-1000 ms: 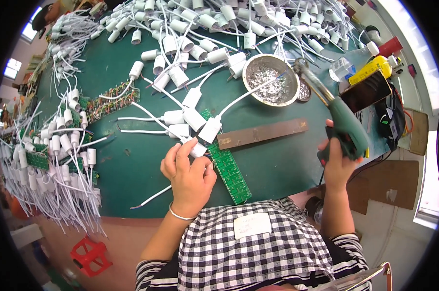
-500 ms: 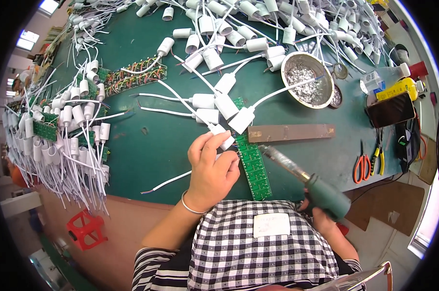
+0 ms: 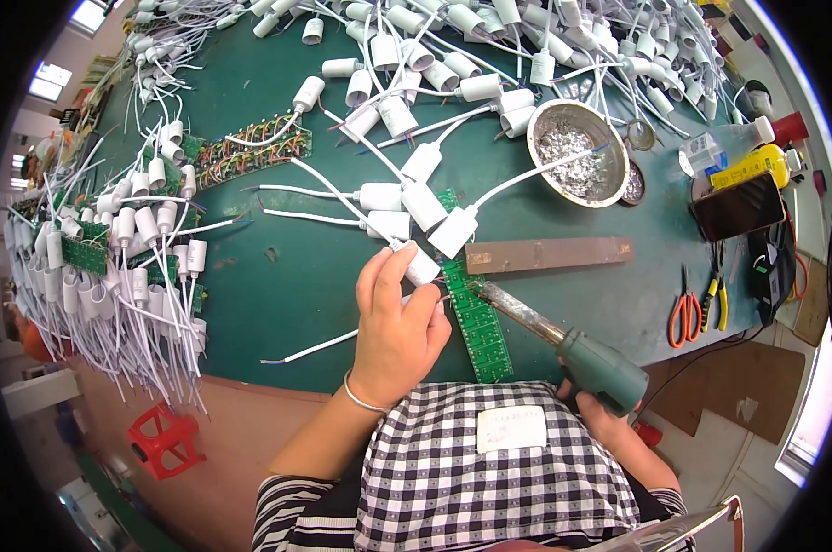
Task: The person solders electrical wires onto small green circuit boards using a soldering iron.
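Note:
My left hand [image 3: 390,327] pinches a white lamp socket [image 3: 420,266] at the left edge of a narrow green circuit board [image 3: 479,327]. In my right hand [image 3: 592,412] is the green handle of a soldering iron [image 3: 603,373]. The iron's tip meets the upper part of the board, close to the held socket. Further up the same board, several white sockets with cables lie clustered, including a tilted socket [image 3: 454,232]. A brown bar [image 3: 549,255] lies across the board's right side. Fine wires under my left fingertips are partly hidden.
A metal bowl of silvery scraps [image 3: 534,152] stands beyond the bar. Sockets are heaped along the far side, with wired boards [image 3: 255,147] at left. Orange-handled pliers [image 3: 684,319], a phone [image 3: 740,208] and a bottle [image 3: 724,147] lie at right. A red stool [image 3: 165,442] stands below.
My right hand has brought the soldering iron left, and its tip has moved from beside the board onto it. My left hand stays at the socket.

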`<state>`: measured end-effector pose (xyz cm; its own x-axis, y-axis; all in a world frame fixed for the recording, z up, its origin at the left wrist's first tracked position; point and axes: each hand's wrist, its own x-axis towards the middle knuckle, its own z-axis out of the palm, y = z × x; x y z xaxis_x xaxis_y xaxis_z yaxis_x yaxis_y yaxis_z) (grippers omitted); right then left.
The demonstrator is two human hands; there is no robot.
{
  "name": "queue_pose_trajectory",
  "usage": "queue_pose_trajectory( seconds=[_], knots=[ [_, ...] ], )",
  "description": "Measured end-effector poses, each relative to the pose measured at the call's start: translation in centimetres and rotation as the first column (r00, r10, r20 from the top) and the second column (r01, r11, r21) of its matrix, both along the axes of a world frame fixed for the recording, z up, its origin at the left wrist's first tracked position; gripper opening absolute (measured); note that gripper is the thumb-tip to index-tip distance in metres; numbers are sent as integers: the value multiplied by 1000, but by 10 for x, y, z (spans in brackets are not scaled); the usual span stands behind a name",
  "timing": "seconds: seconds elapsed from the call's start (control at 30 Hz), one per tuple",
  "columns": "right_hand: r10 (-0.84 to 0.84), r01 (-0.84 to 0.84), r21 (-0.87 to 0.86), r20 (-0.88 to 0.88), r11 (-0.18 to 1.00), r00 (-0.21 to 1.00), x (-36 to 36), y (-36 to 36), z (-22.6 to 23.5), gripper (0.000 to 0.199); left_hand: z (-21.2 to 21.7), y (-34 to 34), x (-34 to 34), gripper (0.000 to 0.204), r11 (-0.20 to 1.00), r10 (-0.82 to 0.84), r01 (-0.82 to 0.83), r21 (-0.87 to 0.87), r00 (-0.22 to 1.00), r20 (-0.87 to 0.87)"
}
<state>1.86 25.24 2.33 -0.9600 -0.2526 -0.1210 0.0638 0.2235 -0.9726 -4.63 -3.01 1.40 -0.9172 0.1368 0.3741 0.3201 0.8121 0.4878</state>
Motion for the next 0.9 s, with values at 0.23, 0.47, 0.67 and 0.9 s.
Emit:
queue_pose_trajectory(
  seconds=[0.23, 0.47, 0.67, 0.9],
  knots=[
    [-5, 11, -89, 70, 996, 998, -3, -4, 3, 27, -2, 3, -2, 14, 1000, -16, 16, 13, 1000, 4],
    [21, -21, -5, 69, 1000, 997, -6, -4, 13, 24, 0, 7, -3, 14, 999, 37, -37, -2, 999, 18],
    [30, -44, 133, 107, 990, 994, -1, 3, 6, 26, 1, 7, -4, 14, 999, 50, -49, -10, 998, 28],
    [-24, 3, 136, 150, 991, 988, 3, 1, 2, 31, -2, 9, -5, 16, 999, 50, -50, -8, 999, 9]
  ],
)
